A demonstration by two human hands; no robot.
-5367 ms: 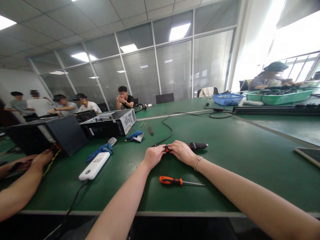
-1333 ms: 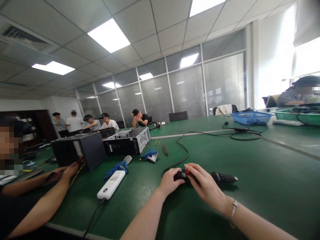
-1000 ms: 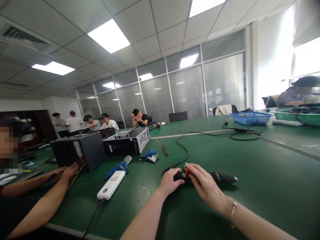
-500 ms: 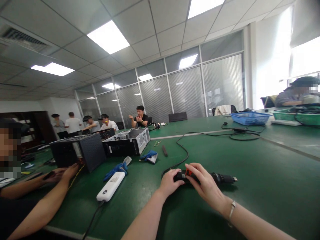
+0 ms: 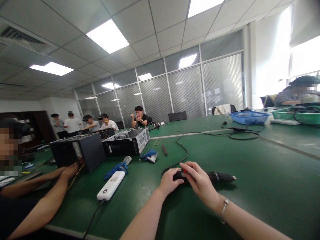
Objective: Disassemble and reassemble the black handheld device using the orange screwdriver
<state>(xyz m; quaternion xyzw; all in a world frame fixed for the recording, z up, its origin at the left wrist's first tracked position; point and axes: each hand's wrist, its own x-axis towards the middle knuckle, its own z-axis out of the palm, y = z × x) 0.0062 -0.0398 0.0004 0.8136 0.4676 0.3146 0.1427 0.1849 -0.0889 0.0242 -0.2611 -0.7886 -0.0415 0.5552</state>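
A black corded electric screwdriver (image 5: pixel 217 177) lies on the green table (image 5: pixel 150 213), its metal tip pointing right. My left hand (image 5: pixel 170 181) is wrapped round its cable end. My right hand (image 5: pixel 199 176), with a bracelet at the wrist, rests on the tool's body beside the left, its fingers on a small red part (image 5: pixel 184 170). The fingers hide most of that red part and the underside of the grip. A black cable curves from the tool towards the back of the table.
To the left are a white power strip (image 5: pixel 111 186), blue gloves (image 5: pixel 149 155), an open computer case (image 5: pixel 126 143) and a black case (image 5: pixel 81 150) with a person's hands at it. Blue (image 5: pixel 250 118) and green (image 5: pixel 295 116) baskets stand at the back right.
My right hand has slid a little to the left along the tool, closer to my left hand. My left hand has hardly moved.
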